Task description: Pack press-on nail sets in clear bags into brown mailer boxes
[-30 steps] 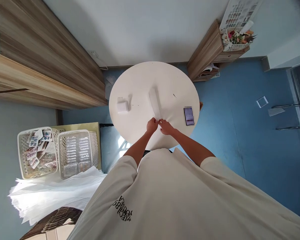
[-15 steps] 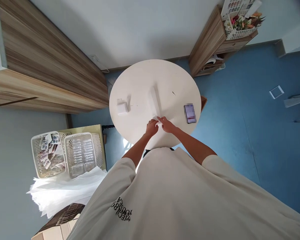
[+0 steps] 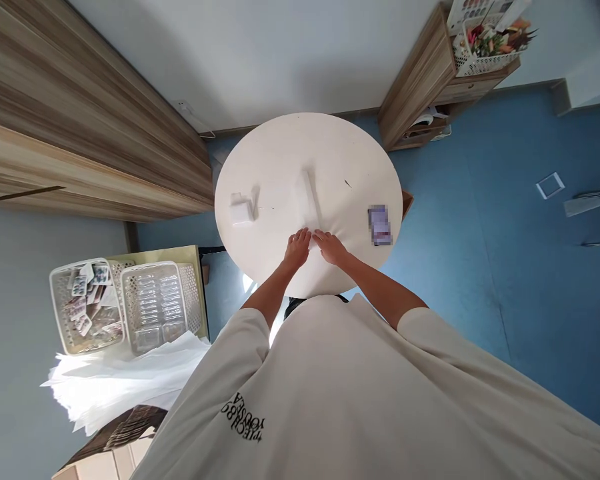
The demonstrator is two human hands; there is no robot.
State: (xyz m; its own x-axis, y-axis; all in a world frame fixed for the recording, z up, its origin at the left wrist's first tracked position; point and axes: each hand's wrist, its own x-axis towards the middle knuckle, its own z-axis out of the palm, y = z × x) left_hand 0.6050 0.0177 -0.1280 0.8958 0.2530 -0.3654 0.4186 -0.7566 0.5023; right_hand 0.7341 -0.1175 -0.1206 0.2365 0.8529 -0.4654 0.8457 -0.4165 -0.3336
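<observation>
Left hand [image 3: 297, 249] and right hand [image 3: 332, 249] converge, flattened, nearly touching, hiding the near end of a translucent white strip [image 3: 309, 200]; whether either grips cannot be told. The strip extends up the round table [image 3: 280, 150], between a pixelated purple object [image 3: 380, 225] at right and white block [image 3: 241, 213] at left.

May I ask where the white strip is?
In the head view, the white strip lies centrally on the table, near end at left hand and right hand.

The white strip [image 3: 310, 202] was partly hidden by the left hand [image 3: 297, 247] and right hand [image 3: 331, 248]. The phone [image 3: 380, 225] was pixelated.
</observation>
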